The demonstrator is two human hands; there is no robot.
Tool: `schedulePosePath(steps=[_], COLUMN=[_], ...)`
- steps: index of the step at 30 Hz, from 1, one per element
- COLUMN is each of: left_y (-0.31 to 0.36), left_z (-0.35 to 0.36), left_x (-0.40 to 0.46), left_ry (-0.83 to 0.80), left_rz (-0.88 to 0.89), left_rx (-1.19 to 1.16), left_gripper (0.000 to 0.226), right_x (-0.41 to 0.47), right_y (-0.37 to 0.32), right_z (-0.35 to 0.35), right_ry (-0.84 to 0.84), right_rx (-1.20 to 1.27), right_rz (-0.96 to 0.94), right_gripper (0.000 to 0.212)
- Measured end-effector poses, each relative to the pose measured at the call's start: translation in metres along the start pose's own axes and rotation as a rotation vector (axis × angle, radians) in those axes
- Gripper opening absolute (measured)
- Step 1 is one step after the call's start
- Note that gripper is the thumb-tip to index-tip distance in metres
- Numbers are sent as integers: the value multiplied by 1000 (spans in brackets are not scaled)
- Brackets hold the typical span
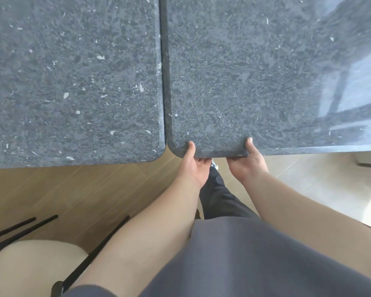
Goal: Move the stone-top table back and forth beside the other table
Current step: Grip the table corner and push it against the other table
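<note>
**Stone table gripped at its near edge, tight beside its twin**

The fingers are curled out of sight under the near rim of the stone table, with only the thumbs laid on the polished top; both hands are clamped on that edge. The left hand is set just inside the rounded corner, the right hand a little further along the same rim, the two close together with a dark trouser leg and a shoe glimpsed between them.

The table is seen on the right, its long side running just beside the other table, parted from it by only a narrow dark gap. Its near edge stands further forward than its neighbour's. Window light is mirrored across its far right portion.

The slab is judged thick, rigid and heavy, so it is likely to be slid over the floor rather than lifted. The glossy top is expected to offer the thumbs little friction, so the pull is best taken by the fingers hooked beneath the rim. With both hands placed near one corner, the table may tend to swing; a wider hold would keep it straighter. The stone edges could chip if knocked together across so slim a gap.

A cream seat with thin black legs is seen at lower left.
</note>
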State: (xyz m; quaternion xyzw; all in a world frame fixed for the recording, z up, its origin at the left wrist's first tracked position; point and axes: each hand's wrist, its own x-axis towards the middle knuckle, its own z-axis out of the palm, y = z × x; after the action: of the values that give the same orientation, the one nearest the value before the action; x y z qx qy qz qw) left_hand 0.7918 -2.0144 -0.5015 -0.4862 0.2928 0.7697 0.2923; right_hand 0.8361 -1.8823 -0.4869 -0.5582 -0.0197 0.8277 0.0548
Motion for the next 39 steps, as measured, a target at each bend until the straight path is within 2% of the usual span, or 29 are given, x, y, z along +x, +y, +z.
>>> schedulePosePath(steps=[4, 8, 17, 23, 30, 34, 39], left_y=[6, 7, 6, 7, 9, 8, 10], left_z=[0, 5, 3, -1, -1, 0, -2], left_x=[0, -2, -5, -2, 2, -1, 0], left_ry=[-2, 12, 2, -37, -73, -78, -98], left_rz=[-22, -35, -27, -19, 8, -5, -7], left_rx=[54, 92, 105, 119, 122, 129, 141], left_gripper=[42, 36, 44, 48, 46, 45, 43], right_x=[-1, -6, 7, 11, 22, 28, 30], right_y=[-4, -5, -8, -6, -5, -6, -4], right_z=[1, 5, -3, -7, -14, -19, -17], right_ry=[9, -12, 94, 89, 66, 64, 67], right_rx=[-21, -21, -117, -137, -264, -330, -260], right_rz=[-35, 8, -27, -84, -129, -146, -153], right_gripper=[34, 39, 47, 43, 48, 42, 38])
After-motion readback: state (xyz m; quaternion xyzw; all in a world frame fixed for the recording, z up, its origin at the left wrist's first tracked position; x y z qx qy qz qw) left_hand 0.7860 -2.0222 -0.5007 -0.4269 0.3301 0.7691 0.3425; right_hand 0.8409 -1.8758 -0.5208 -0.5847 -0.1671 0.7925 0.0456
